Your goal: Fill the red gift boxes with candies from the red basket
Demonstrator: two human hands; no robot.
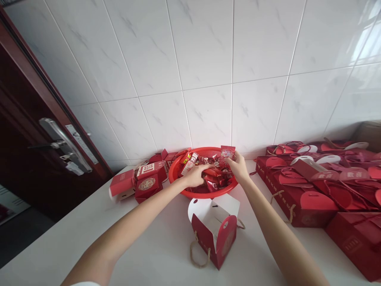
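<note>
A red plastic basket (205, 195) full of shiny wrapped candies (218, 180) stands against the wall. My left hand (196, 175) reaches into it, fingers curled over a red-wrapped candy (212, 172). Above the basket's right side, my right hand (237, 165) pinches a red candy packet (228, 153) with a clear, printed front. In front of the basket, between my forearms, a red gift box (226, 240) with a white inside stands with its top flaps up. Rope handles hang from its sides. The bottom of the box is hidden by its walls.
Closed red boxes (315, 202) with rope handles crowd the right of the white table (160, 246). More red boxes (149, 186) lie left of the basket. A tiled wall (205, 115) is behind, and a dark door (32, 131) with a metal handle is at the left.
</note>
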